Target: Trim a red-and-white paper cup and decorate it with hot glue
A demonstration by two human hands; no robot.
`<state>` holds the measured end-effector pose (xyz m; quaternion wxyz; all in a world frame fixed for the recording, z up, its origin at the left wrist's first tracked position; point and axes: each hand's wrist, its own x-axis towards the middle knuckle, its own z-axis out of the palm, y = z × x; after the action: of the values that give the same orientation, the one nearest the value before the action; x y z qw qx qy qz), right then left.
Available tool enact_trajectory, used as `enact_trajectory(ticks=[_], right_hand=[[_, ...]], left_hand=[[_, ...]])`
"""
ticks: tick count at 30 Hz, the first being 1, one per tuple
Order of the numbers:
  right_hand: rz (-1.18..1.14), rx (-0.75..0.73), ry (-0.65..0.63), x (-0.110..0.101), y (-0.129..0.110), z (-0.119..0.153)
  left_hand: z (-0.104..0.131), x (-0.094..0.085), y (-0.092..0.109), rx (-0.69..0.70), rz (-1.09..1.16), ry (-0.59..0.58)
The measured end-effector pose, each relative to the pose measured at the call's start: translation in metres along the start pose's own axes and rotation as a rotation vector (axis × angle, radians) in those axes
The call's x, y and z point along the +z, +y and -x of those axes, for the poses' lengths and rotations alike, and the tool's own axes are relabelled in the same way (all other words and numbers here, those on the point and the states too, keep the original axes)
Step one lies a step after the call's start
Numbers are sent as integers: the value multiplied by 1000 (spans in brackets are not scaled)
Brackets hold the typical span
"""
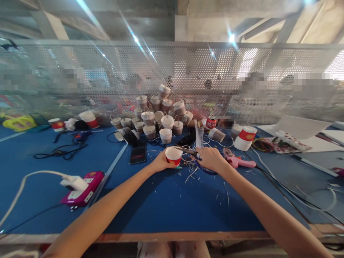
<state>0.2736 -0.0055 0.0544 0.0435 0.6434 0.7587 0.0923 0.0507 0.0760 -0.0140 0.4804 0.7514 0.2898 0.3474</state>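
A red and white paper cup [173,156] is held upright, its mouth facing up, in my left hand [160,162], whose fingers wrap round its left side and base. My right hand [211,157] is closed on the handles of a pair of scissors [188,150]. The blades point left and reach the cup's rim; whether they cut into it is too small to tell. A translucent strip [199,133] rises just behind my right hand. White scraps and thin strands [191,175] lie on the blue table [161,204] beneath and between my hands.
Behind my hands stands a heap of small handled buckets [167,122]. A phone [137,153] lies left of the cup. A pink glue gun [242,162] is beside my right wrist, with stacked cups [245,138] behind. A pink power strip [85,189] and cables lie left.
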Motion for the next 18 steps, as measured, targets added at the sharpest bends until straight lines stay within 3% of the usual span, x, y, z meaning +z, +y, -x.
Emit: enact_trajectory(ticks=[7, 18], right_hand=[[-40, -10, -20, -2, 0, -1], [-19, 15, 1, 2, -1, 0]], left_hand=[[-3, -8, 4, 2, 50, -110], [1, -12, -10, -49, 89, -48]])
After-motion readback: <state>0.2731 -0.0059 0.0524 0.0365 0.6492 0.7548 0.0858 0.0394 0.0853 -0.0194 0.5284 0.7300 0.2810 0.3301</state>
